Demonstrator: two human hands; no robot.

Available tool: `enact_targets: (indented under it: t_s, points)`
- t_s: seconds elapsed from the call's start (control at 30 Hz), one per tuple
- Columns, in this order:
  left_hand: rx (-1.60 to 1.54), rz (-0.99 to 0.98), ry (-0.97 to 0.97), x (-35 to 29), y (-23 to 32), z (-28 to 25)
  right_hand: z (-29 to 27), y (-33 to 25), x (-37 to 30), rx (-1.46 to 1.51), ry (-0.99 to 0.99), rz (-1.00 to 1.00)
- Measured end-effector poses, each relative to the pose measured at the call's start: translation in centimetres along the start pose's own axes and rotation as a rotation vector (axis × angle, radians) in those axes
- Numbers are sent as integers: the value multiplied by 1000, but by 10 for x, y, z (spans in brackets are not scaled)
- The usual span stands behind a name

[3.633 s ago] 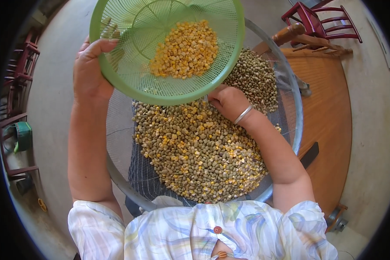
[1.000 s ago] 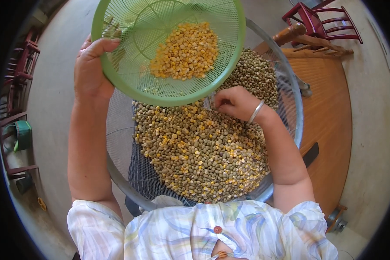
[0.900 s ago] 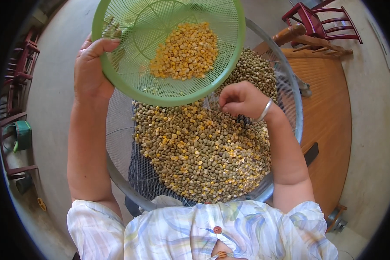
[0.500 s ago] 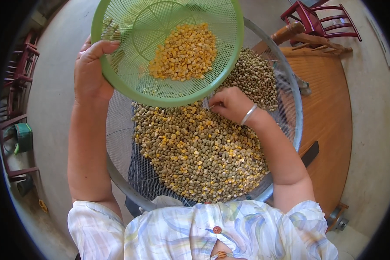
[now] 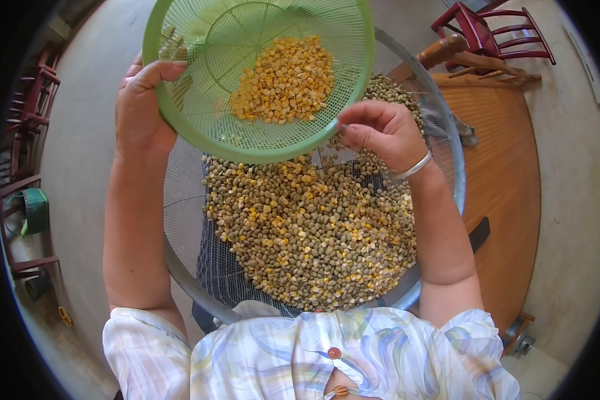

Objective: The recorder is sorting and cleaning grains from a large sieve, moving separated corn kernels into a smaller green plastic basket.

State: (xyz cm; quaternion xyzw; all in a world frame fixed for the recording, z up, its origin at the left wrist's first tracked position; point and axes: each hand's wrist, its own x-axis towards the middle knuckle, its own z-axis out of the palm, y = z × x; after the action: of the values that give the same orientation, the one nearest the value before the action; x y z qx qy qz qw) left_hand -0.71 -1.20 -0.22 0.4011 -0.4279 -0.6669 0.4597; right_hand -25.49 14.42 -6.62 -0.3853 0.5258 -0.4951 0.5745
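My left hand (image 5: 142, 110) grips the left rim of a green mesh colander (image 5: 207, 143), thumb over the edge. The colander is held tilted above a large round mesh sieve (image 5: 183, 220); a heap of yellow split kernels (image 5: 287, 80) lies in it. My right hand (image 5: 387, 130), with a silver bangle at the wrist, is at the colander's lower right rim. Its thumb and forefinger are pinched together on a tiny dark bit too small to name. Below, a wide spread of greenish-brown beans (image 5: 300, 233) mixed with yellow bits covers the sieve. A second pile of beans (image 5: 393, 93) is partly hidden behind my right hand.
To the right stands a wooden table (image 5: 503, 167) with a dark flat object (image 5: 479, 233) at its edge. A dark red chair (image 5: 493, 33) is at the far right. More dark red chairs (image 5: 37, 100) and a green container (image 5: 35, 212) line the left.
My right hand has lifted off the beans and moved up and right to the colander's rim, fingers pinched. My left hand and the colander have hardly moved.
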Motion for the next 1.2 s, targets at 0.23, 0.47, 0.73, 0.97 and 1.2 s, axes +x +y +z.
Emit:
enact_targets:
  t_s: [0.23,0.47,0.73,0.97,1.2]
  points:
    - [-29,-8,44,-7,2,1,-22,20,-4,-834,-382,32]
    - [10,28,47,-3,2,-2,-1,53,-9,-968,-230,-141]
    - [-3,4,22,2,-1,-7,-6,58,-5,-1078,-192,-95]
    - [5,9,-18,-2,1,-4,15,0,-3,243,156,-91]
    - [7,20,52,-1,0,-2,-3,48,-7,-898,-358,-195]
